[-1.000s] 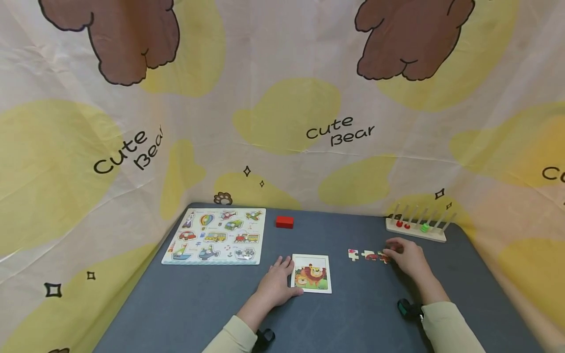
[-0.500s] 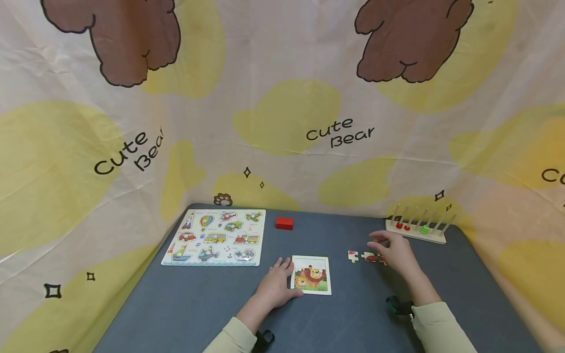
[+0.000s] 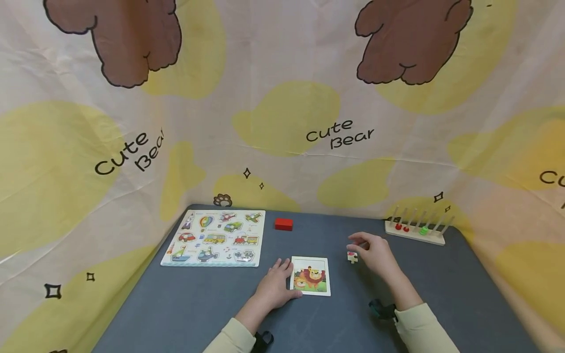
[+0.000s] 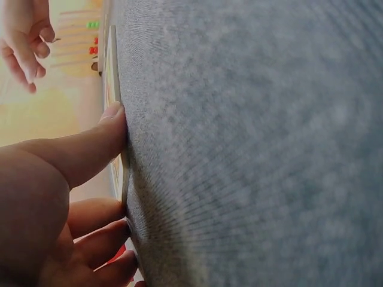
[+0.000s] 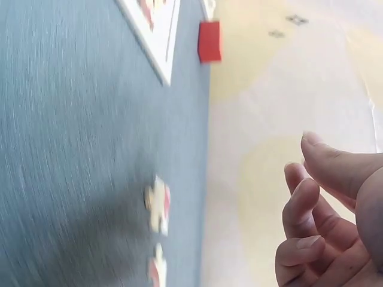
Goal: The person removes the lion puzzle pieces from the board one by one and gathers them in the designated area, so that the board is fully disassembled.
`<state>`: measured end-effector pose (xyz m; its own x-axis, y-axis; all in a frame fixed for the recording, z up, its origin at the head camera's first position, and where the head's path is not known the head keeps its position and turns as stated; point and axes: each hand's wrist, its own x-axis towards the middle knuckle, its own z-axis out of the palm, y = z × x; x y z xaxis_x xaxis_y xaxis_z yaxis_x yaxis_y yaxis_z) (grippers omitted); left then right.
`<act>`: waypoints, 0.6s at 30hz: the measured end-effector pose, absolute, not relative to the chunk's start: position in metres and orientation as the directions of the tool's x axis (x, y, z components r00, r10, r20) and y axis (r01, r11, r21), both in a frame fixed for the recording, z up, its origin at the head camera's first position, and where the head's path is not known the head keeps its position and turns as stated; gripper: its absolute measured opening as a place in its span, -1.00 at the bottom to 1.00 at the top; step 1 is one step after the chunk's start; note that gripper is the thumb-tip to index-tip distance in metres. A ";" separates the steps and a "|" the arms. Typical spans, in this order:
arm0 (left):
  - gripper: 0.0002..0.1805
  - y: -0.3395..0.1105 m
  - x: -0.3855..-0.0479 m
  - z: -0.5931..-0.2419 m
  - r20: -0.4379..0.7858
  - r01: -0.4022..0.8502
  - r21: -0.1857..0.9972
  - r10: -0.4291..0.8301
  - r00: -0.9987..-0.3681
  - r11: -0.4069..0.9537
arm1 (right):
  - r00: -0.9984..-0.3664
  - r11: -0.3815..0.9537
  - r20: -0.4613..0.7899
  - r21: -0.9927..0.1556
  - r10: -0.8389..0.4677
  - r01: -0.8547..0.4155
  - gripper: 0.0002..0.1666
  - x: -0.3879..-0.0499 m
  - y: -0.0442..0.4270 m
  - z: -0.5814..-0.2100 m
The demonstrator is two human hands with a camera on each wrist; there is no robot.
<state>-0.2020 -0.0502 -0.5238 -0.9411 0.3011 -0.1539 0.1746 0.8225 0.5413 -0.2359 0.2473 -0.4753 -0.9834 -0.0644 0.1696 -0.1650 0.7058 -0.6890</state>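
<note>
A lion jigsaw puzzle lies flat in a white frame, with a pale strip across its top. My left hand rests against its left side, fingers spread, thumb on the near edge; in the left wrist view the thumb touches the board's rim. To the right, my right hand hovers above loose jigsaw pieces, fingers loosely bent and nothing visible between them. One loose jigsaw piece shows beside its thumb; the right wrist view shows another piece. In the head view, the hand covers the others.
A board of vehicle pictures lies at the back left. Beside it sits a red block. A peg rack with red and green beads stands at the back right, near a printed cloth wall.
My right hand has lifted off the rightmost jigsaw piece and moved left over the loose pieces. My left hand stays at the puzzle frame.
</note>
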 end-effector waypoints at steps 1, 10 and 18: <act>-0.04 -0.050 -0.200 -0.524 -0.149 0.175 0.541 0.299 -0.943 0.822 | -0.983 0.706 0.169 -0.687 -0.071 -0.169 -0.64 -0.234 0.242 -0.476; -0.04 -0.049 -0.200 -0.525 -0.153 0.165 0.538 0.288 -0.945 0.827 | -0.979 0.664 0.159 -0.719 -0.128 -0.204 -0.68 -0.225 0.194 -0.485; -0.04 -0.049 -0.201 -0.524 -0.159 0.156 0.539 0.282 -0.946 0.828 | -0.974 0.633 0.125 -0.743 -0.191 -0.219 -0.65 -0.225 0.157 -0.494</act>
<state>-0.2013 -0.0489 -0.5244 -0.9461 0.2821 -0.1589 0.1562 0.8276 0.5392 -0.2246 0.1573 -0.4935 -0.9737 -0.1906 0.1251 -0.2193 0.6328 -0.7426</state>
